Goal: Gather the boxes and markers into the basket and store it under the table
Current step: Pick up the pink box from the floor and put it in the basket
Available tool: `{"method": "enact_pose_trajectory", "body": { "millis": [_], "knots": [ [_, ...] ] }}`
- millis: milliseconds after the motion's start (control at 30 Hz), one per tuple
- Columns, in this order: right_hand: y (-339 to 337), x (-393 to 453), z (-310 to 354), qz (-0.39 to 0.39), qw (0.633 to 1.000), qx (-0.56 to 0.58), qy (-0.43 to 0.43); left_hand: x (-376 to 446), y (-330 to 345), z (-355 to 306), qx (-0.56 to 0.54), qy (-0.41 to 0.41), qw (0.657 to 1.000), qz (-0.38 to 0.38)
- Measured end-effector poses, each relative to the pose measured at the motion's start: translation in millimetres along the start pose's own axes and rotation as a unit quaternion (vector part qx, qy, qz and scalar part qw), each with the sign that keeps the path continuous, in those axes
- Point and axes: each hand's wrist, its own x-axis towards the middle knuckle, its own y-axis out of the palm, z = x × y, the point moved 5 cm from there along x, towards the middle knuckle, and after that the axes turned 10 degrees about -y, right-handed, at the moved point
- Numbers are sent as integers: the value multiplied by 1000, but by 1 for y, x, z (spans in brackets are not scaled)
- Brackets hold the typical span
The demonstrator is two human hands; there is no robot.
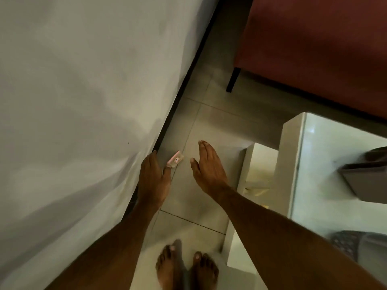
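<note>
A small pink box (175, 159) with a label lies on the tiled floor beside the bed's dark base. My left hand (154, 178) hangs over the bed's edge with its fingers straight. Its thumb tip reaches the box's near end, and the box is not between the fingers. My right hand (207, 168) is held flat and open to the right of the box, a short gap away, holding nothing. A dark grey container (366, 178) shows at the right edge on the glass-topped table; whether it is the basket is unclear. No markers are in sight.
A bed with a white sheet (73, 122) fills the left. The white table (291, 155) with its glass top stands on the right, and a red sofa (314, 49) with a black leg behind it. My bare feet (186, 268) stand on the narrow strip of floor between them.
</note>
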Motion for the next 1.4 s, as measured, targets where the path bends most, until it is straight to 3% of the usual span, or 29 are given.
{"method": "enact_pose_trajectory", "body": {
  "millis": [200, 333, 467, 567, 700, 1033, 1400],
  "knots": [
    [80, 64, -46, 43, 998, 41, 0, 71, 78, 37, -129, -106, 984, 59],
    [129, 99, -75, 48, 991, 111, 52, 107, 123, 63, -271, -219, 935, 65],
    [164, 129, -91, 48, 977, 178, 105, 137, 160, 83, -344, -345, 868, 98],
    [182, 144, -94, 61, 965, 220, 126, 150, 176, 84, -385, -372, 835, 132],
    [196, 143, -92, 74, 944, 284, 150, 151, 179, 78, -410, -371, 820, 148],
    [116, 83, -62, -74, 900, 386, 187, 83, 121, 12, -366, -315, 871, 94],
    [-64, 2, 1, -257, 858, 426, 132, -19, 8, -136, -417, -73, 906, -7]
  ]
}}
